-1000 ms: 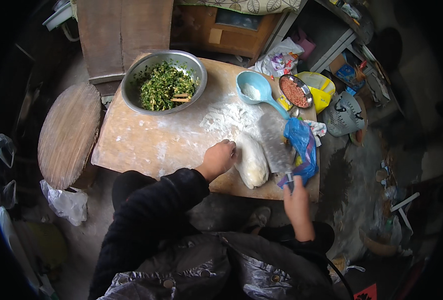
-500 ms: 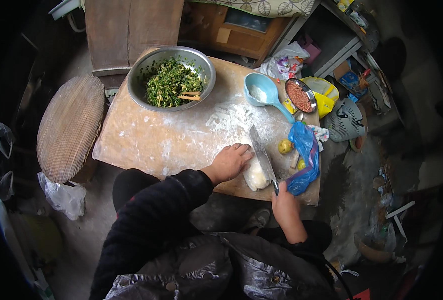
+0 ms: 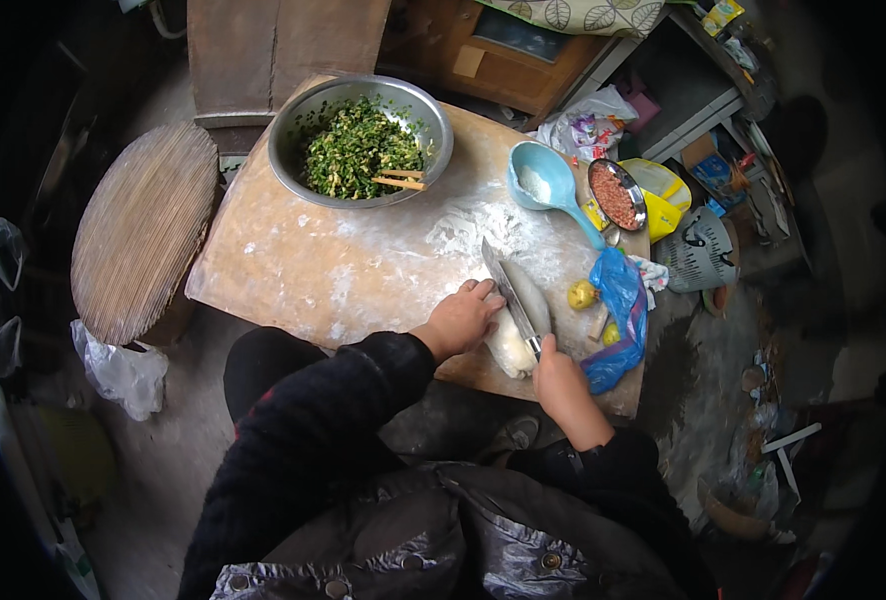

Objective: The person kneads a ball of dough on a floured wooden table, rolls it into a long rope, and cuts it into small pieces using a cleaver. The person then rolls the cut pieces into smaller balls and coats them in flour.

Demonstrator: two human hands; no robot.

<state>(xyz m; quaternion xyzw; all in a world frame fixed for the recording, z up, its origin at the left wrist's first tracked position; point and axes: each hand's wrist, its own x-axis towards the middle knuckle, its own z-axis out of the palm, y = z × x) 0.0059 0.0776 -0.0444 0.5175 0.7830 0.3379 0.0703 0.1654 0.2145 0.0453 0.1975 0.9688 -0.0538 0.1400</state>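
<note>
A pale roll of dough [image 3: 510, 350] lies on the floured wooden board, close to its near edge. My left hand [image 3: 461, 320] rests on the dough's left side, fingers bent and close together against it. In my right hand [image 3: 566, 388] is the dark handle of a kitchen knife with a broad blade, the fingers wrapped round it. The blade [image 3: 525, 290] lies across the dough, right beside my left fingertips, its tip pointing away from me. Whether its edge has entered the dough is hidden.
Around the board [image 3: 303, 285] stand a steel bowl [image 3: 281, 165] of chopped greens with chopsticks, a blue ladle [image 3: 553, 165] with flour, and a dish of minced meat [image 3: 615, 195]. A blue plastic bag [image 3: 621, 300] and yellowish round fruits [image 3: 582, 294] lie right of the dough. Scattered flour [image 3: 473, 230] whitens the middle.
My right hand has moved forward and slightly left with the knife, and the blade has turned to a different tilt over the dough. My left hand stays on the dough. The whole view has shifted slightly.
</note>
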